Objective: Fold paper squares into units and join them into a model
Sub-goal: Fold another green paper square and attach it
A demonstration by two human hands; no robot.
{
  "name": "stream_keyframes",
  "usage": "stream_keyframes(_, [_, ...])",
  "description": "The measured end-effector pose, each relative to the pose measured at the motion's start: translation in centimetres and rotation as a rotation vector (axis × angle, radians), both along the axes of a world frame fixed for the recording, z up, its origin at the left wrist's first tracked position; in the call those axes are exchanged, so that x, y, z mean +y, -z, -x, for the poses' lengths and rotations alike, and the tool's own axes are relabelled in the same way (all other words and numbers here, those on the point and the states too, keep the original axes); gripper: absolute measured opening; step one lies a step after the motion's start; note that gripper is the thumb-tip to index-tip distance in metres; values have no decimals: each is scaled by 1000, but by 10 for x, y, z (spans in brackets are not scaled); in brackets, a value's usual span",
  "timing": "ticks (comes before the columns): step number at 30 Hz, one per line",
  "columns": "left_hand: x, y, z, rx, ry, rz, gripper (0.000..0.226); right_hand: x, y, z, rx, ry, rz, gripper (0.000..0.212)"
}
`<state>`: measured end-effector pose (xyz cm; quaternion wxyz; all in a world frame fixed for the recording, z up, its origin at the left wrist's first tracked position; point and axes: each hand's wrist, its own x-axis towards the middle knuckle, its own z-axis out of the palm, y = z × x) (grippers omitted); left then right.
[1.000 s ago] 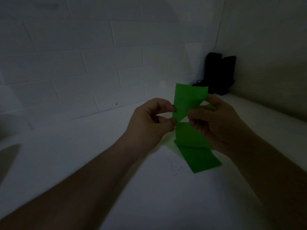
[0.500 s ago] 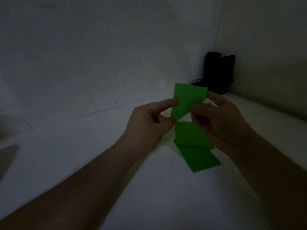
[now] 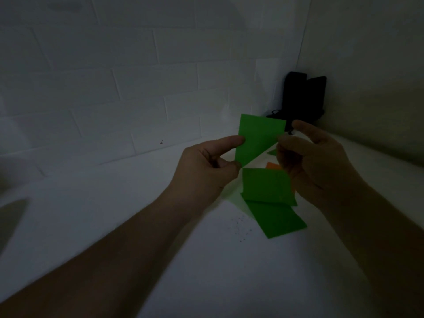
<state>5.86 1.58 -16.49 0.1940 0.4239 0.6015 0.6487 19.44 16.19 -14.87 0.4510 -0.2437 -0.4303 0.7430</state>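
Folding a green paper [image 3: 257,138] unit, left hand [image 3: 206,171] and right hand [image 3: 314,161] pinching it; the next move, I judge, is creasing its diagonal flap.

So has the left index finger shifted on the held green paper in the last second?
Yes. The left hand has uncurled its index finger, which now reaches right along the held green paper, toward the black case in the corner. The thumb stays at the paper's lower tip.

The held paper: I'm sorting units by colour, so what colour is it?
Green, plain; the head view shows the held paper between the left hand and right hand.
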Motion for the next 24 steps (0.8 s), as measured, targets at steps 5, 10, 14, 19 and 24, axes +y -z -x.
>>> stream_keyframes(5, [5,4,3,-69,27,-24,47,2,2,1,80,25,44,35])
stream_keyframes(10, [7,5,5,-136,42,-53,47,-8,5,4,-35,-269,-27,19])
stream_keyframes(14, [5,4,1,-113,98,-58,48,-28,15,9,-230,-367,-268,32])
stream_keyframes(19, [5,5,0,-119,121,-73,49,-27,15,10,-192,-325,-258,43])
stream_keyframes(24, [6,10,3,-141,149,-80,53,-23,10,6,-164,-301,-242,43])
